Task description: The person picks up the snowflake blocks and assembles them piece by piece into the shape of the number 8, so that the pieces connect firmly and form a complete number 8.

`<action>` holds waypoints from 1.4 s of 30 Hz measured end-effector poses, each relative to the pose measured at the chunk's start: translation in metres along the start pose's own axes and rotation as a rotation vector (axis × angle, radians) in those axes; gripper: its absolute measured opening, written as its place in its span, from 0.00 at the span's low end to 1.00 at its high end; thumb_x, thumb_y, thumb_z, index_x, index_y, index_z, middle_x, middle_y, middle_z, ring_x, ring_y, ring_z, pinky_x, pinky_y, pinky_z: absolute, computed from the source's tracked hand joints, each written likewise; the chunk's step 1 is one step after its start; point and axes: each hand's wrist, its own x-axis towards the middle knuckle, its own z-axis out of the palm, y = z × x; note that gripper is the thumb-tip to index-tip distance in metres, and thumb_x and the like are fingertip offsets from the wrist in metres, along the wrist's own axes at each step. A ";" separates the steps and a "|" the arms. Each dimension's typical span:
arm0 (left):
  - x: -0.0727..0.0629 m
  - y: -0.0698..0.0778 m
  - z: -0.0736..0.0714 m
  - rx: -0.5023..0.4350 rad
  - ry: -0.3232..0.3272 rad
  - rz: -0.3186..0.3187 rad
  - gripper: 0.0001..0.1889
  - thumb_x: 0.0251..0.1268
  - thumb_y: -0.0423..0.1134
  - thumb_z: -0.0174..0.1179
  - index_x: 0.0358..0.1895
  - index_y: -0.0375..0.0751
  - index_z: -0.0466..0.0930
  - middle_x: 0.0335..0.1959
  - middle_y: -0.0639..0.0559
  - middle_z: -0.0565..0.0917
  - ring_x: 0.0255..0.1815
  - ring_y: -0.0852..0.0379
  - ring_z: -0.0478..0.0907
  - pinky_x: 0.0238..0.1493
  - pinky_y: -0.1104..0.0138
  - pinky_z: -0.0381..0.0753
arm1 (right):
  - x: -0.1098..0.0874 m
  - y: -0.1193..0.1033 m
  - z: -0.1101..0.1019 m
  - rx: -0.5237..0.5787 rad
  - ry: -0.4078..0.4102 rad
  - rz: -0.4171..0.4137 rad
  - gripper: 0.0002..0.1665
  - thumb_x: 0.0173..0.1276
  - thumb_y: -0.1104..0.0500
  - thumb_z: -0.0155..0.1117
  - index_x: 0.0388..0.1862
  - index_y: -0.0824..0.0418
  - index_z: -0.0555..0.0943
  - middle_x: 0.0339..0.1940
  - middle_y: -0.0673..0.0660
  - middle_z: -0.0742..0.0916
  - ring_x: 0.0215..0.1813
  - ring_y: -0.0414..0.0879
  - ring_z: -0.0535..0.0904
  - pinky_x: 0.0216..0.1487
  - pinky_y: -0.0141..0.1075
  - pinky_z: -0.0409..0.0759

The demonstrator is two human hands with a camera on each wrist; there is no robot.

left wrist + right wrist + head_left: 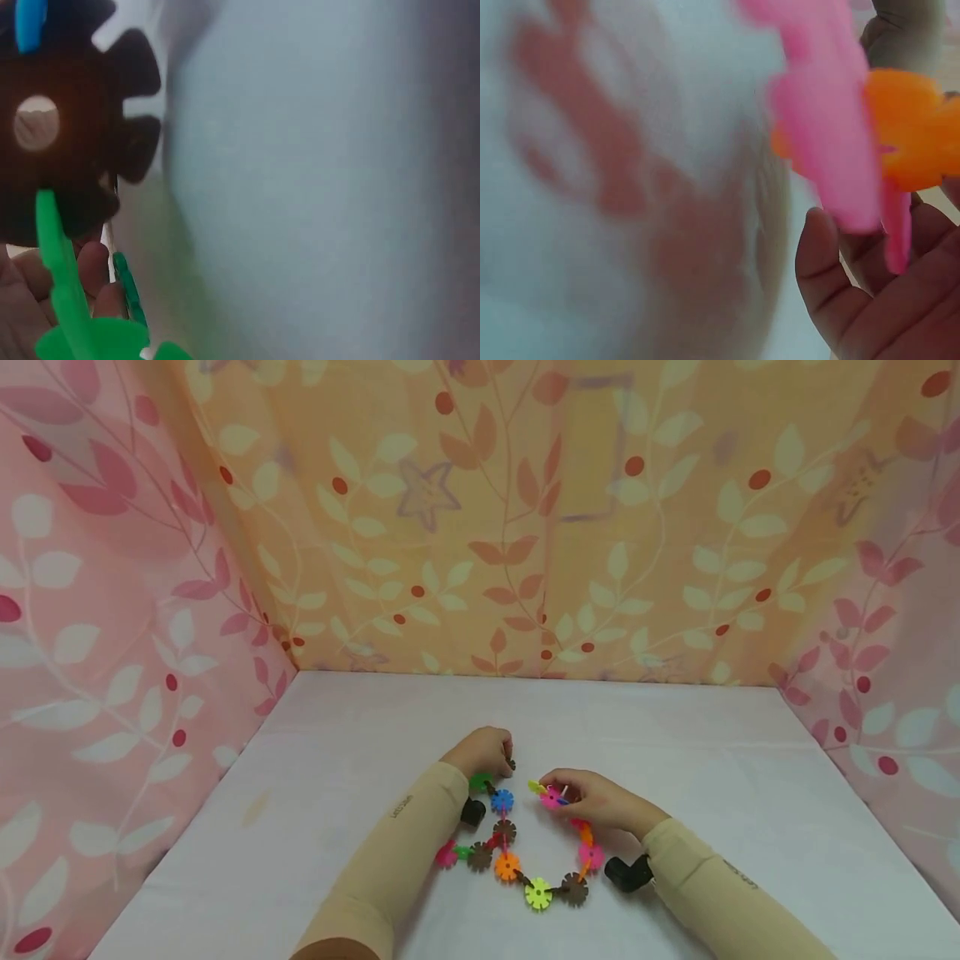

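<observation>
Notched plastic building discs are joined edge to edge into a chain that loops between the hands. My left hand [483, 752] pinches a small dark disc [512, 765] at its fingertips, with a green disc [480, 783] just under it. In the left wrist view a brown disc [82, 142] and a green disc [66, 281] hang before the fingers. My right hand [600, 797] holds the other end, a pink disc [552, 797] with a yellow-green disc [536, 787] fixed to it. A gap separates the two ends. Nearer the right wrist camera, a pink disc [829, 135] meets an orange disc [911, 127].
The chain's lower part, with a yellow disc [538, 894] and an orange disc [507, 866], lies on the white tabletop [675, 735]. A short branch ends in a pink disc [446, 854] by the left sleeve. Patterned cloth [525, 527] walls the back and sides.
</observation>
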 end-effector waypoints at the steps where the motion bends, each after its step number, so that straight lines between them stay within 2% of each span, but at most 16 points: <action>1: 0.000 0.000 0.000 0.007 0.006 0.003 0.12 0.44 0.38 0.71 0.24 0.46 0.74 0.22 0.57 0.76 0.27 0.59 0.70 0.29 0.69 0.70 | 0.000 -0.001 0.000 -0.006 -0.001 0.003 0.21 0.58 0.62 0.65 0.51 0.51 0.76 0.39 0.51 0.77 0.37 0.47 0.70 0.36 0.36 0.73; 5: -0.002 0.000 0.000 0.026 0.029 -0.007 0.12 0.45 0.38 0.70 0.22 0.46 0.73 0.21 0.56 0.75 0.26 0.58 0.70 0.28 0.69 0.70 | 0.002 -0.003 0.001 -0.020 0.007 0.017 0.20 0.57 0.61 0.67 0.49 0.48 0.76 0.36 0.50 0.77 0.34 0.46 0.70 0.32 0.34 0.72; 8: -0.004 -0.001 -0.002 0.007 0.043 -0.022 0.12 0.45 0.40 0.70 0.25 0.47 0.73 0.24 0.56 0.76 0.27 0.58 0.71 0.30 0.68 0.71 | 0.002 -0.003 0.002 -0.022 0.021 0.006 0.19 0.57 0.61 0.67 0.48 0.48 0.76 0.34 0.50 0.77 0.33 0.45 0.70 0.31 0.33 0.72; 13: -0.006 -0.006 -0.006 -0.028 -0.017 -0.056 0.13 0.44 0.40 0.71 0.31 0.47 0.76 0.29 0.56 0.77 0.31 0.57 0.72 0.33 0.67 0.73 | 0.001 -0.004 0.003 -0.023 0.030 -0.020 0.20 0.57 0.62 0.67 0.48 0.51 0.76 0.34 0.51 0.77 0.33 0.46 0.69 0.30 0.33 0.71; 15: -0.006 -0.006 -0.007 -0.014 -0.047 -0.044 0.13 0.44 0.38 0.71 0.33 0.47 0.77 0.30 0.55 0.77 0.32 0.57 0.72 0.35 0.66 0.73 | 0.001 -0.004 0.002 -0.018 0.028 -0.027 0.20 0.57 0.63 0.66 0.49 0.52 0.76 0.34 0.51 0.77 0.34 0.46 0.69 0.31 0.33 0.71; 17: -0.006 -0.005 -0.008 -0.011 -0.063 0.004 0.13 0.45 0.36 0.70 0.35 0.47 0.78 0.33 0.55 0.77 0.35 0.57 0.72 0.37 0.67 0.73 | 0.001 -0.003 0.002 -0.014 0.027 -0.026 0.20 0.57 0.62 0.66 0.49 0.52 0.76 0.35 0.51 0.77 0.34 0.46 0.69 0.31 0.34 0.71; 20: -0.010 0.002 -0.008 -0.038 -0.097 0.115 0.11 0.50 0.36 0.66 0.38 0.48 0.79 0.36 0.56 0.78 0.38 0.58 0.72 0.38 0.69 0.74 | 0.001 -0.003 0.002 -0.004 0.028 -0.029 0.19 0.58 0.62 0.65 0.49 0.52 0.77 0.36 0.50 0.78 0.35 0.46 0.69 0.32 0.34 0.71; 24: -0.020 0.016 -0.008 -0.093 -0.131 0.265 0.05 0.53 0.38 0.65 0.33 0.51 0.80 0.34 0.61 0.79 0.37 0.63 0.72 0.36 0.72 0.74 | 0.002 -0.005 0.001 -0.002 0.040 -0.047 0.16 0.59 0.61 0.65 0.47 0.55 0.77 0.35 0.50 0.80 0.35 0.44 0.71 0.33 0.32 0.72; 29: -0.031 0.027 -0.004 -0.108 -0.068 0.423 0.06 0.54 0.38 0.66 0.24 0.52 0.79 0.24 0.65 0.79 0.27 0.67 0.71 0.30 0.75 0.73 | 0.003 -0.008 0.000 0.002 0.045 -0.067 0.12 0.59 0.60 0.65 0.43 0.57 0.78 0.32 0.49 0.81 0.31 0.42 0.72 0.30 0.30 0.72; 33: -0.035 0.028 -0.003 -0.056 -0.021 0.533 0.04 0.56 0.36 0.64 0.26 0.50 0.82 0.22 0.64 0.76 0.24 0.68 0.68 0.28 0.77 0.71 | 0.002 -0.009 0.000 0.025 0.018 -0.075 0.13 0.60 0.61 0.64 0.44 0.61 0.78 0.32 0.53 0.82 0.29 0.41 0.73 0.29 0.30 0.73; 36: -0.037 0.025 -0.004 -0.018 0.003 0.585 0.03 0.57 0.35 0.63 0.31 0.47 0.85 0.22 0.62 0.73 0.24 0.68 0.67 0.29 0.78 0.70 | 0.000 -0.008 0.000 0.012 0.019 -0.072 0.14 0.61 0.61 0.63 0.46 0.62 0.78 0.33 0.53 0.83 0.30 0.41 0.75 0.31 0.30 0.75; 38: -0.038 0.023 -0.005 -0.024 0.019 0.587 0.03 0.56 0.35 0.63 0.33 0.47 0.86 0.22 0.62 0.74 0.24 0.68 0.68 0.29 0.78 0.71 | -0.001 -0.007 0.001 0.006 0.036 -0.060 0.15 0.61 0.61 0.64 0.47 0.62 0.78 0.33 0.53 0.83 0.30 0.40 0.76 0.32 0.31 0.76; 42: -0.041 0.022 -0.005 -0.090 0.055 0.503 0.02 0.55 0.39 0.65 0.31 0.48 0.86 0.24 0.64 0.78 0.23 0.68 0.70 0.27 0.77 0.73 | -0.002 -0.007 0.001 -0.013 0.108 -0.048 0.16 0.60 0.59 0.65 0.47 0.60 0.78 0.32 0.49 0.83 0.29 0.40 0.76 0.30 0.31 0.76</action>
